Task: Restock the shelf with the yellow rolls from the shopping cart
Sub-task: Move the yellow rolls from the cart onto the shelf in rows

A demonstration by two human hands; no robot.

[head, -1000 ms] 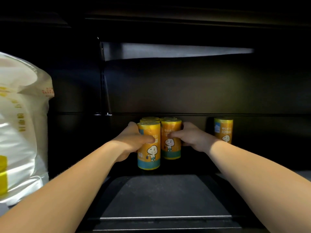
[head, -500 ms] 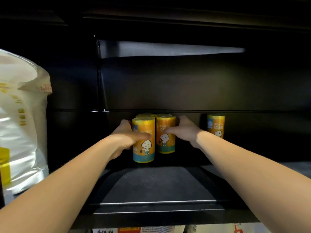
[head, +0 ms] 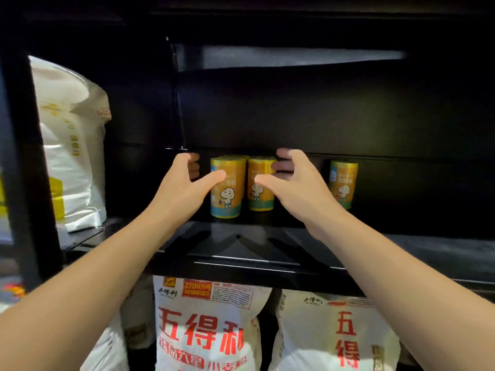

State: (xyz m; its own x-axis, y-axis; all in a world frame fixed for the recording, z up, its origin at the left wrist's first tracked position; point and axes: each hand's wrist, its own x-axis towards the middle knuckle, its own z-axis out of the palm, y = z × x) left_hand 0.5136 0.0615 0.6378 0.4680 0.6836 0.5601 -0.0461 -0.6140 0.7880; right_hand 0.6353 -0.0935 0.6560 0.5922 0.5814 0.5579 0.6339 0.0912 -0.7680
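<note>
Head view: yellow rolls (head: 226, 188) stand clustered at the back of the dark shelf (head: 241, 261), upright, long axes vertical, cartoon labels facing the camera. A lone roll (head: 343, 183) stands upright well apart to their right. The left hand (head: 184, 188) and right hand (head: 300, 188) flank the cluster, fingers spread and loosely curved, gripping nothing; whether the thumbs touch cannot be told.
</note>
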